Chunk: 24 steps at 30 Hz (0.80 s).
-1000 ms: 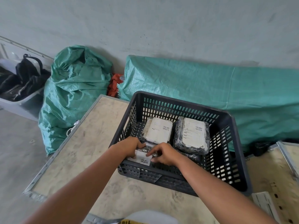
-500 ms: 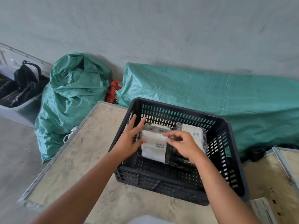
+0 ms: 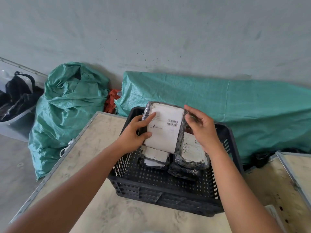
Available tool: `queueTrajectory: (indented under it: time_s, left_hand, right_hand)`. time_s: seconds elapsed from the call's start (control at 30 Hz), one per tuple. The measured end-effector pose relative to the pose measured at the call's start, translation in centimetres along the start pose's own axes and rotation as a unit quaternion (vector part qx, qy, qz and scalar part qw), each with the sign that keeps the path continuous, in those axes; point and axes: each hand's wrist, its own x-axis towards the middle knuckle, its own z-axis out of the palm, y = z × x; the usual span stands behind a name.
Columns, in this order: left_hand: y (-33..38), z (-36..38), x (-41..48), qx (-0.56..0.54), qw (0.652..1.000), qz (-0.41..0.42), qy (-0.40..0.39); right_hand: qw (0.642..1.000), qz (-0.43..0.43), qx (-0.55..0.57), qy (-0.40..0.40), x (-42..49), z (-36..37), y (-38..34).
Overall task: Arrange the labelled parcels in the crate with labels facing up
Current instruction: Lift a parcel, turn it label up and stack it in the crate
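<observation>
My left hand (image 3: 134,135) pinches the raised parcel (image 3: 164,127); right hand (image 3: 201,127) apparently touching it, fingers spread. I'd lower it label-up, flat, into the crate (image 3: 168,187).

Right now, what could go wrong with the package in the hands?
The lifted parcel is pinched mostly by the left hand; the right hand only touches its edge, so it might slip. Dropped, it could cover the label of the right parcel in the crate, or land label-down.

Grey wall (image 3: 151,31) w/ green sacks (image 3: 67,115) below.
</observation>
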Motion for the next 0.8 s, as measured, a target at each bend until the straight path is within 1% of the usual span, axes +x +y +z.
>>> queueTrajectory:
  time_s: [0.07,0.1,0.2,0.3,0.37,0.5,0.6,0.7,0.8]
  left_hand:
    - [-0.2,0.0,0.7,-0.049,0.999,-0.011,0.005]
    - [-0.5,0.1,1.0,-0.079,0.997,-0.024,0.005]
    - [-1.7,0.7,2.0,-0.165,0.984,-0.073,0.006]
    - [-3.3,1.5,3.0,-0.216,0.969,-0.120,0.003]
    - [-4.2,2.2,3.6,-0.200,0.969,-0.141,-0.007]
    - [-5.5,4.3,4.6,-0.088,0.986,-0.139,-0.028]
    - [-6.4,6.5,5.2,-0.030,0.986,-0.153,-0.056]
    - [-7.6,8.2,5.4,-0.006,0.980,-0.195,-0.027]
    - [-9.1,9.2,4.7,0.016,0.981,-0.192,-0.008]
  right_hand:
    - [1.000,0.006,-0.002,-0.027,-0.2,0.3,0.3]
    - [0.999,0.007,-0.030,-0.036,-0.4,0.3,0.6]
    - [0.983,0.012,-0.178,-0.052,-0.9,0.7,2.0]
    - [0.975,0.030,-0.213,-0.053,-1.2,1.1,4.2]
    - [0.970,0.062,-0.227,-0.063,-1.1,1.4,5.8]
    - [0.958,0.143,-0.234,-0.086,-0.7,2.6,9.3]
    - [0.950,0.180,-0.247,-0.063,-1.0,4.2,11.2]
    - [0.937,0.199,-0.281,-0.054,-1.1,6.0,12.3]
    - [0.916,0.196,-0.342,-0.079,-1.5,7.1,13.2]
